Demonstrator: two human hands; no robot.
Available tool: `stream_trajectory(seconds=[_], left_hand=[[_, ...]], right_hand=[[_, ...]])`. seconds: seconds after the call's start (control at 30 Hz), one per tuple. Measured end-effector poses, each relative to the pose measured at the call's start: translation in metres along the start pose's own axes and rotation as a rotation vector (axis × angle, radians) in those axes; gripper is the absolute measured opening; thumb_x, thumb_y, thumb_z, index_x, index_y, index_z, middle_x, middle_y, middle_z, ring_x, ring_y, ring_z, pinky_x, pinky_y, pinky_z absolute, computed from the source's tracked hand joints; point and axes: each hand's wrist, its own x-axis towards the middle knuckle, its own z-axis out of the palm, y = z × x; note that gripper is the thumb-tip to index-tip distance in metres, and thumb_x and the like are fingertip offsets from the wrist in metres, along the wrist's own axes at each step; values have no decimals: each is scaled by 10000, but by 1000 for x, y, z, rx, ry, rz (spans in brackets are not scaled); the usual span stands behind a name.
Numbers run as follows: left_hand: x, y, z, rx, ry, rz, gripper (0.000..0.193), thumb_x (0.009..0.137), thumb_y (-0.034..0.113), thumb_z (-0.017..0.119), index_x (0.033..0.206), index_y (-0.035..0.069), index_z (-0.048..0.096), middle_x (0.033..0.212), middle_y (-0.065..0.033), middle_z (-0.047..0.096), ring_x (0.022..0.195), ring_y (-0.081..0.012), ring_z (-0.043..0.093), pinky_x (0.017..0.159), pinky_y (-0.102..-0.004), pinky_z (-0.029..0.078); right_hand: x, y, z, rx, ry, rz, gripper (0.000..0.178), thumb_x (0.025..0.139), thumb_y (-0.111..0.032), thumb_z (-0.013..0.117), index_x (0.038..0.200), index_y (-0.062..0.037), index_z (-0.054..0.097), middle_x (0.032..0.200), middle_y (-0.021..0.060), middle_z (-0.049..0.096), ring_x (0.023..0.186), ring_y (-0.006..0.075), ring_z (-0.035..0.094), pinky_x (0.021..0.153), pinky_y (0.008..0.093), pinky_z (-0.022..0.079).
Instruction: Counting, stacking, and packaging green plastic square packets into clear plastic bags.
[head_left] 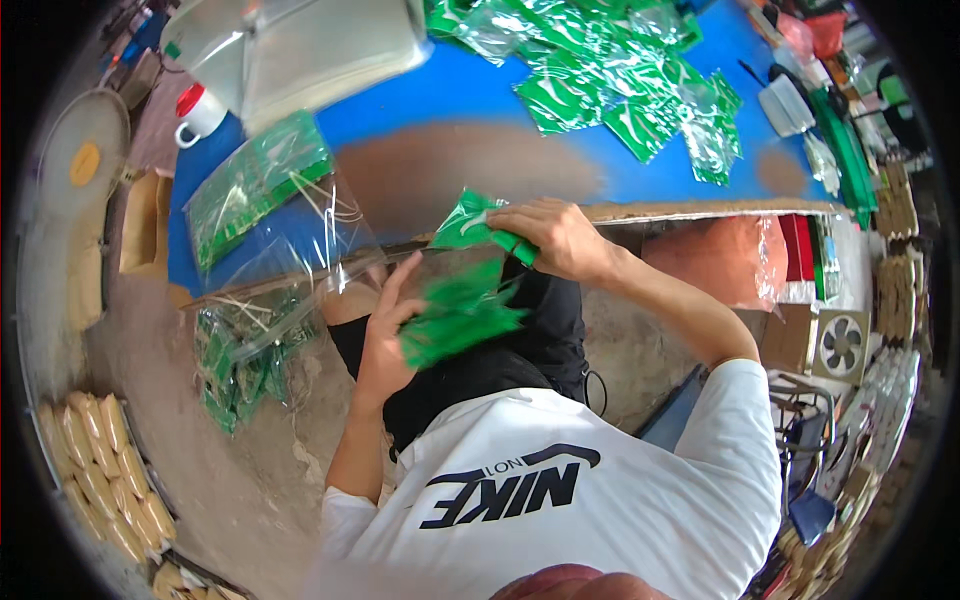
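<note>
My right hand (555, 238) is closed on a glossy green packet (465, 222) in clear film, at the table's near edge. My left hand (385, 335) is lower and to the left, its visible fingers stretched out and apart. Right beside its palm, over my lap, are green packets (460, 322), smeared by motion; whether they touch the hand is unclear. A large clear plastic bag (335, 225) hangs over the table edge just beyond my left hand. Next to it on the table lies a stack of green packets (262, 180) under clear film.
Many loose green packets (610, 85) lie at the back of the blue table (400, 105). A stack of clear bags (335, 50) and a red-lidded white mug (200, 112) are at the back left. More green packets (245, 370) hang below the table at the left.
</note>
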Motion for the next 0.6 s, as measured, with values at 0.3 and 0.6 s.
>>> stream_trajectory(seconds=[0.3,0.6], left_hand=[[22,-9,30,7,-181,-7,218,839,76,755,1028,-3,679,1292,-177,617,1090,-246,644,927,-369,509],[-2,-37,33,-950,252,-334,520,900,12,671,1376,50,464,1293,-72,582,1204,-224,569,1050,-395,449]], right_hand=[[66,57,-44,-352,206,737,735,884,-685,538,934,36,673,851,244,672,882,353,682,772,454,538],[62,126,-10,-754,100,543,209,867,-102,567,1026,31,545,764,143,683,726,321,695,659,394,571]])
